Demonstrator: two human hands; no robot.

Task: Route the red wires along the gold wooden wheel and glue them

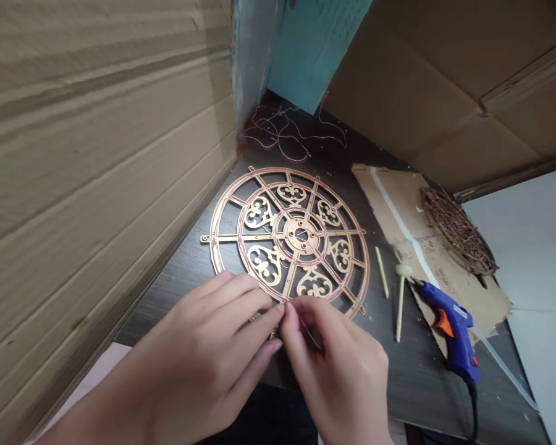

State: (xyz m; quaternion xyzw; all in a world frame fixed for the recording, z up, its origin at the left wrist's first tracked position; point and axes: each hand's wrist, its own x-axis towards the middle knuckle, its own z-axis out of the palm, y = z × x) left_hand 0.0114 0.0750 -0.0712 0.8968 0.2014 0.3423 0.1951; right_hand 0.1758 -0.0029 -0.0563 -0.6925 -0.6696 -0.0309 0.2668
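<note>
A round golden openwork frame (301, 238) with spokes and scroll ornaments lies flat on the dark table. Thin red and white wires run along its rings. At its near rim, my left hand (227, 340) reaches over the edge with fingers bent and tips close together. Meeting it there, my right hand (333, 364) pinches thumb against forefinger. A thin wire (310, 334) passes beneath the right fingers. The fingertips of both hands nearly touch, and they cover the spot on the rim between them.
A blue glue gun (449, 324) with an orange trigger lies at right, beside pale glue sticks (382, 272). Behind it, a cardboard sheet (389, 198) bears a brown wired disc (458, 228). Loose wires (282, 133) tangle at the back. A cardboard wall (106, 154) borders the left.
</note>
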